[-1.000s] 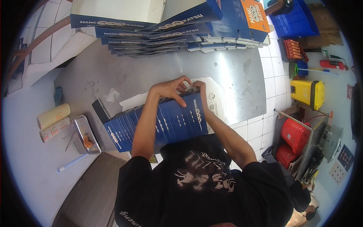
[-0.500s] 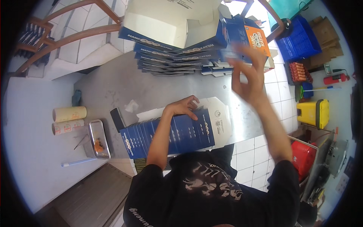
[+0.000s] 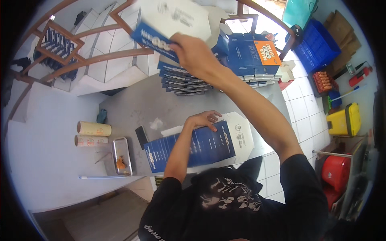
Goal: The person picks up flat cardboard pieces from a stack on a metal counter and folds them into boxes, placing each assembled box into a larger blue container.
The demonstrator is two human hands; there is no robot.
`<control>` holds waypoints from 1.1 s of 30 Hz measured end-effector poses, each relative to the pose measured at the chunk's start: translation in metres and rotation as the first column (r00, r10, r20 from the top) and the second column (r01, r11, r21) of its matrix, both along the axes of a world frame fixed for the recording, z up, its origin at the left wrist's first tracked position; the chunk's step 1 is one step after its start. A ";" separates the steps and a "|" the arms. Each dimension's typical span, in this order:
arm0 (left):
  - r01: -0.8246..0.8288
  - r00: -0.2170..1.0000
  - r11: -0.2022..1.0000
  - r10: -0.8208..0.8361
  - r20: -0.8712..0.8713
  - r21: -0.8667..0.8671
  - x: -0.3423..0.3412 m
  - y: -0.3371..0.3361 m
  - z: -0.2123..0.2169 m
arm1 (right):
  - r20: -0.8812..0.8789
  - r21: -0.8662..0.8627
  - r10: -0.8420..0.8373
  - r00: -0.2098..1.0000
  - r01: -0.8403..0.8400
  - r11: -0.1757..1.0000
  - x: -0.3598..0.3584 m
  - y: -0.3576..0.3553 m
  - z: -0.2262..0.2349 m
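Note:
My right hand [image 3: 195, 54] reaches to the far stack and is closed on the blue edge of a folded carton [image 3: 181, 18], white inside, which tilts above the others. Below it, several blue-and-white cartons [image 3: 183, 78] sit nested. Near me lies a fanned row of flat blue cartons [image 3: 193, 142], with a white flap showing at its right end. My left hand [image 3: 205, 120] rests on the far edge of this row. Its thumb lies on the blue board and its other fingers are loosely bent and apart.
A blue carton with an orange panel [image 3: 249, 56] stands at the back right of the metal table [image 3: 132, 104]. Left of the flat cartons are a phone [image 3: 141, 137], a metal tray [image 3: 122, 154] and two pale rolls [image 3: 94, 128]. A blue crate [image 3: 317, 42] and yellow bin [image 3: 345, 120] stand right.
My right hand has swung left from beside the orange panel and now grips the upper carton, which has shifted and tilted. My left hand stays on the flat cartons. The whole view has shifted.

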State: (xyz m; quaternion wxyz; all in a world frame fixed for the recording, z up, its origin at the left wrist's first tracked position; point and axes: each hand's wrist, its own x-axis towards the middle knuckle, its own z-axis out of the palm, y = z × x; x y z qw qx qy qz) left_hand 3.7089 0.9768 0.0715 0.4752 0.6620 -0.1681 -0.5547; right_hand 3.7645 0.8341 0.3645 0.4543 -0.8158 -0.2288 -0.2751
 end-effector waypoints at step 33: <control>0.285 0.958 0.959 -0.284 0.049 -0.010 0.017 -0.028 -0.005 | -0.938 0.342 0.323 -0.126 -0.178 0.923 -0.234 -0.165 -0.248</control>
